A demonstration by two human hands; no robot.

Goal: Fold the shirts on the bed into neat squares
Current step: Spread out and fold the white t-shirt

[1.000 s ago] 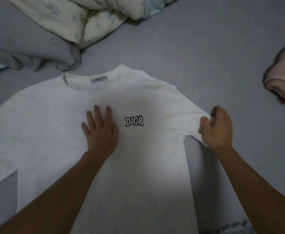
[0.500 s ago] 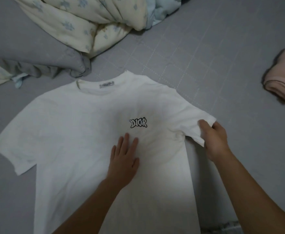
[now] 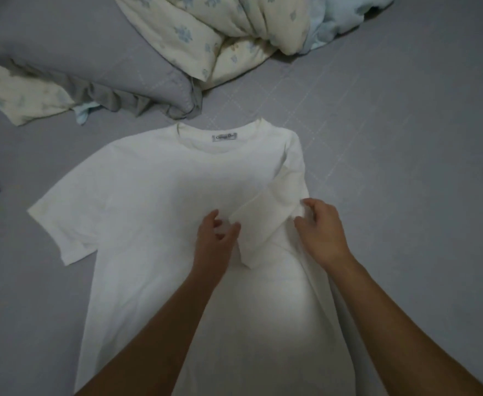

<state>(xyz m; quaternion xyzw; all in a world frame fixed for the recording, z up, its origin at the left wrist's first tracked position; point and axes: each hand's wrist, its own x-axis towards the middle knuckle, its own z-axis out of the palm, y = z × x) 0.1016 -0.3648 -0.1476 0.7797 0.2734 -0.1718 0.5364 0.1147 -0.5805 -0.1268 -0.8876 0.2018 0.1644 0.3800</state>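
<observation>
Now one white shirt [image 3: 154, 201]: left hand [image 3: 216, 238] and right hand [image 3: 321, 227] both pinch its folded sleeve [image 3: 266, 221].

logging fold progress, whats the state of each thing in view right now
white t-shirt: flat on bed, front up
right sleeve: folded in over the chest
left sleeve: spread out, unfolded
left hand: pinching sleeve edge
right hand: gripping the fold
quilt: bunched up
pillow: lying rumpled
</observation>
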